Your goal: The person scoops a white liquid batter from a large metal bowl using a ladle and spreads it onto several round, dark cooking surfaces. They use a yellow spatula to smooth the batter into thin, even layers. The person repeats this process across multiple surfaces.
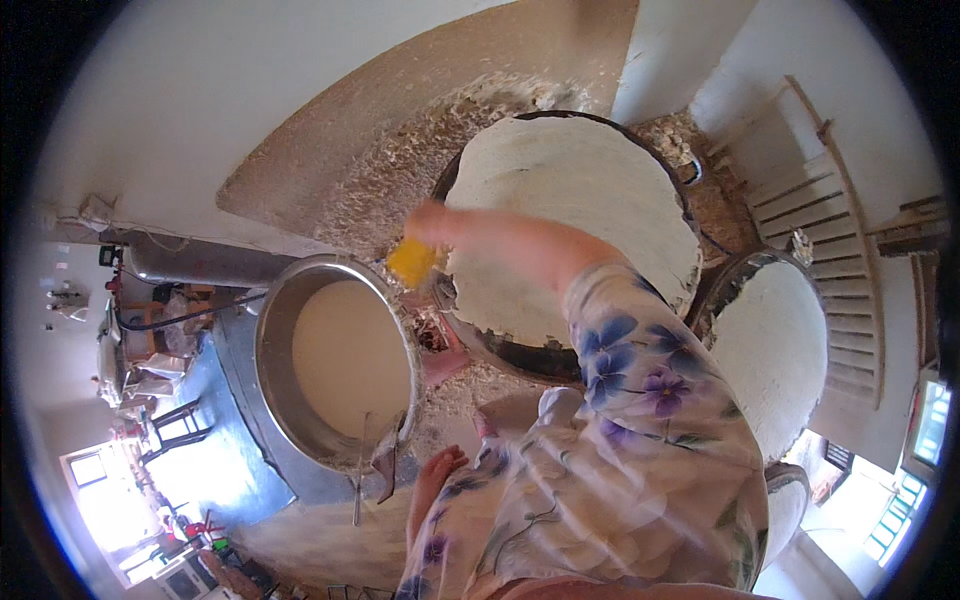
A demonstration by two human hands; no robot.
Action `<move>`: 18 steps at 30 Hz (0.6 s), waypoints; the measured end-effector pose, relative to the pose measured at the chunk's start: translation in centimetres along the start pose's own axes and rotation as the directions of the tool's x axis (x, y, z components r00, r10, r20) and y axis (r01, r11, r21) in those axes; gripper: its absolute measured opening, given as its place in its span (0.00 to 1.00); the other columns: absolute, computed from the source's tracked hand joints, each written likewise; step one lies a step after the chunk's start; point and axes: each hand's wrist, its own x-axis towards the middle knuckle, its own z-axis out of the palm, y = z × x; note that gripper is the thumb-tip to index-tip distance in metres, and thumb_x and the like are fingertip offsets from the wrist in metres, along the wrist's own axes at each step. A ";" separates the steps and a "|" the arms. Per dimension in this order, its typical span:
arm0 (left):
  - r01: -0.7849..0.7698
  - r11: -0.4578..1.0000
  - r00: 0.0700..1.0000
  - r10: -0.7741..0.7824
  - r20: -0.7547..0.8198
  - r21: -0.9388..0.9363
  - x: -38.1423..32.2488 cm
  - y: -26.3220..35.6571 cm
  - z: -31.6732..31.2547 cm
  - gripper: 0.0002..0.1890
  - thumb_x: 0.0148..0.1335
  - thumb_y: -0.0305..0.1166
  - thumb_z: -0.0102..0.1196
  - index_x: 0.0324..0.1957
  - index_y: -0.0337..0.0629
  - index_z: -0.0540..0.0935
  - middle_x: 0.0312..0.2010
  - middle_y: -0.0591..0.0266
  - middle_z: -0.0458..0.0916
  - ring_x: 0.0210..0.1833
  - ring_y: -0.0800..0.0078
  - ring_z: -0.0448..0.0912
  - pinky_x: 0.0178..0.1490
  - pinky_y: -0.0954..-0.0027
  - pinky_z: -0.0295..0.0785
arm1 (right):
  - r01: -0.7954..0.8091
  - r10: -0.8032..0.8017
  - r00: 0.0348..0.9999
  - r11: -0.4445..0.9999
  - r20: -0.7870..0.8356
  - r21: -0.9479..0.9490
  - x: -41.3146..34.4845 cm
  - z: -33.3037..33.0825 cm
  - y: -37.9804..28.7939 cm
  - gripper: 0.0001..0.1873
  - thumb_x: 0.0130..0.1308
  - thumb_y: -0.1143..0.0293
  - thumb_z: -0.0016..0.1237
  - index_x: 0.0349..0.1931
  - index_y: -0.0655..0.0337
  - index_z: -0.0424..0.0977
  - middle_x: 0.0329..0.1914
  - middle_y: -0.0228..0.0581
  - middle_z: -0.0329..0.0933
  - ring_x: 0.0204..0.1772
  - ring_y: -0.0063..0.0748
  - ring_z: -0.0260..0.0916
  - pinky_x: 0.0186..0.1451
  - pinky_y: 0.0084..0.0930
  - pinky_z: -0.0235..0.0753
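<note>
A large round griddle [536,360] with a dark rim stands before me, most of its top covered by a pale sheet of batter [525,161]. My right arm reaches across it. At the griddle's left edge my right hand [431,225] grips a yellow tool [412,262], blurred, maybe a scraper. Low beside my body is my left hand [444,463], fingers loosely bent and nothing visible in it. To the left, a deep metal pot [274,360] contains off-white batter [349,352]. A thin metal handle [358,480] and a stained cloth [385,465] hang over its near rim.
Another round pan [823,300] with a white layer stands at the right, and part of a further one [787,499] shows below it. A wooden ladder-like rack [844,247] leans on the right wall. Behind the griddle the wall [420,142] is crusted with splashes.
</note>
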 end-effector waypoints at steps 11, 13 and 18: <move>-0.209 0.886 0.936 0.058 0.348 0.414 3.2 6.4 -2.6 0.20 0.60 0.39 0.44 0.49 0.35 0.69 0.44 0.59 0.72 0.46 0.70 0.72 0.47 0.72 0.67 | -0.604 0.676 0.735 0.615 0.055 0.507 -31.1 4.1 -22.7 0.14 0.49 0.66 0.49 0.36 0.61 0.68 0.29 0.46 0.73 0.34 0.45 0.72 0.35 0.35 0.71; -0.246 0.864 0.915 0.057 0.401 0.439 3.2 7.0 -2.7 0.19 0.60 0.39 0.44 0.48 0.36 0.70 0.43 0.60 0.73 0.44 0.72 0.73 0.45 0.73 0.67 | -0.723 0.889 0.447 0.290 0.104 0.627 -35.3 6.0 -24.9 0.15 0.50 0.67 0.50 0.37 0.63 0.68 0.31 0.46 0.74 0.34 0.43 0.73 0.36 0.34 0.71; -0.294 0.825 0.835 -0.023 0.550 0.482 3.4 6.8 -1.7 0.15 0.60 0.36 0.45 0.45 0.37 0.72 0.38 0.63 0.75 0.39 0.75 0.74 0.41 0.75 0.69 | -0.157 0.884 -0.005 -0.463 0.468 0.872 -44.5 12.4 -31.5 0.16 0.48 0.74 0.51 0.39 0.66 0.70 0.35 0.43 0.74 0.36 0.43 0.73 0.37 0.34 0.71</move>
